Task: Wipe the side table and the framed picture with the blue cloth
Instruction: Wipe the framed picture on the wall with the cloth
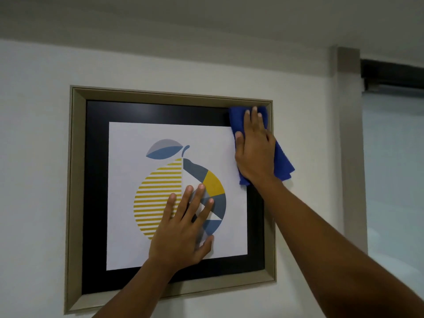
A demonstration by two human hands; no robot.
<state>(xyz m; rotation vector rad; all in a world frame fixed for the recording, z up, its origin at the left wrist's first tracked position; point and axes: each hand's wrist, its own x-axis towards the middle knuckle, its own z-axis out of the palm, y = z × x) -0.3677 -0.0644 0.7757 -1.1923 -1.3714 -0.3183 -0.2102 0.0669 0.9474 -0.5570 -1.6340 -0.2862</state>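
The framed picture (96,191) hangs on the white wall, with a beige frame, a black mat and a striped yellow and blue fruit print. My right hand (254,145) presses the blue cloth (283,164) flat against the glass at the picture's upper right corner; the cloth's lower end sticks out past the frame's right side. My left hand (183,228) lies flat with spread fingers on the lower middle of the print, holding nothing. The side table is out of view.
A white wall (34,157) surrounds the picture. A beige pillar (348,134) runs down the right, with a dark rail (390,72) and a pale frosted pane (394,168) beyond it. The ceiling is above.
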